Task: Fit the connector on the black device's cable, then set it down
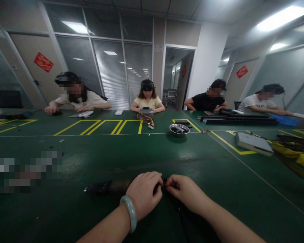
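Extending left from the hands (145, 191) (186, 191): dark tool (110, 187)

No text is legible. Red diamond-shaped door signs (43, 62) bear unreadable gold markings; the white T-shirt (250, 100) bears blurred print.

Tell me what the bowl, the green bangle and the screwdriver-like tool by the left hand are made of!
The bowl looks like polished metal, maybe stainless steel: silvery with bright reflections. The bangle looks smooth and glossy, pale green like jade, but could be glass. The screwdriver-like tool has a dull, dark body, maybe plastic; its shiny, silvery tip looks like metal.
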A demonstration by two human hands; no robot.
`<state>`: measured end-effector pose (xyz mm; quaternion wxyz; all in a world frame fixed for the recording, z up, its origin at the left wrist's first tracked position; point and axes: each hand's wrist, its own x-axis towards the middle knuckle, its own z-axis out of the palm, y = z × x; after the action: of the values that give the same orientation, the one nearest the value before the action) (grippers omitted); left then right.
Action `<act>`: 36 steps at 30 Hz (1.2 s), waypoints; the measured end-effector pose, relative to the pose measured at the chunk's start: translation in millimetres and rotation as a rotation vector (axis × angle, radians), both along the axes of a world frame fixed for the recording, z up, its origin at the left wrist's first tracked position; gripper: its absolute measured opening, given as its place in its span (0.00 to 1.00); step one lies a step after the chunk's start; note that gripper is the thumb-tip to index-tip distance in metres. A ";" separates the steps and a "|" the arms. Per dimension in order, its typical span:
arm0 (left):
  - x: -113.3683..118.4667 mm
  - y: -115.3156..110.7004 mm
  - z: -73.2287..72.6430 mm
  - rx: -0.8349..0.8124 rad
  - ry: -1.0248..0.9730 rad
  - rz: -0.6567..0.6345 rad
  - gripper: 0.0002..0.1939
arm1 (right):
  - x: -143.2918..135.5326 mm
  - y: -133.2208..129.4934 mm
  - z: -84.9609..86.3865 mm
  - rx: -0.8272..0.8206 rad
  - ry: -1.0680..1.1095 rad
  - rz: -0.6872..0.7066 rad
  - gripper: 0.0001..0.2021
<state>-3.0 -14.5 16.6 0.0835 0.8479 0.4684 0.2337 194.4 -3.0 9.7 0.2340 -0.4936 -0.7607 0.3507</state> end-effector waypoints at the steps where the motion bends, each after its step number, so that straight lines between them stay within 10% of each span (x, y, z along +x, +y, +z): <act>1: -0.1 0.1 -0.1 0.000 -0.005 -0.003 0.05 | 0.2 0.1 -0.4 0.002 0.003 0.003 0.05; 36: -1.8 -0.6 0.9 -0.014 -0.029 -0.027 0.04 | -1.2 0.9 0.1 0.002 -0.030 0.005 0.04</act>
<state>-4.9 -15.1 17.5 0.0996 0.8501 0.4571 0.2417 193.2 -2.1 9.8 0.2221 -0.4967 -0.7657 0.3429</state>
